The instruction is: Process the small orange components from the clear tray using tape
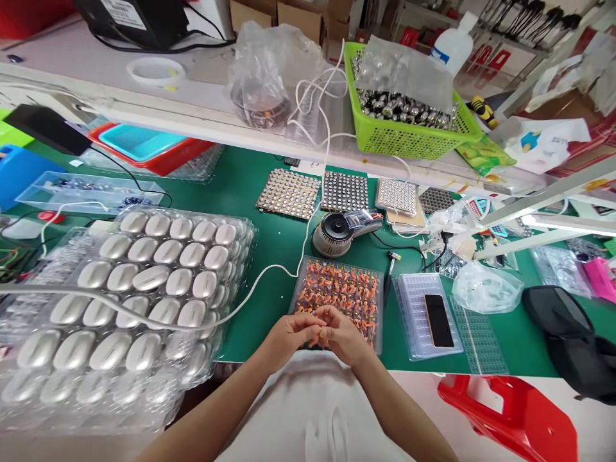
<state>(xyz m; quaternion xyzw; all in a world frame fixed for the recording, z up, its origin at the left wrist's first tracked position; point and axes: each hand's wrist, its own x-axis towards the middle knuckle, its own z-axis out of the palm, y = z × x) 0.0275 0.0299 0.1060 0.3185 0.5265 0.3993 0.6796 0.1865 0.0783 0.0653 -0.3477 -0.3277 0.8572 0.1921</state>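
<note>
Both my hands meet over the front edge of a clear tray (351, 282) filled with rows of small orange parts. My left hand (291, 337) is closed, its thumb and fingertips pinched together. Fingertips of my right hand (344, 337) are pinched too and touch those of the left. A small orange piece (314, 341) shows just below the fingertips; whether it is held or lies in the tray cannot be made out. What sits between the fingers is mostly hidden. Behind the tray stands a round grey device (333, 232) with a black top.
Stacked trays of silvery mouse-shaped shells (144, 289) fill the left. A white cable (269, 268) crosses the green table (255, 247). A phone (438, 321) lies on clear trays (409, 321) at right. A green basket (414, 142) stands on the shelf above; a red stool (524, 423) is below right.
</note>
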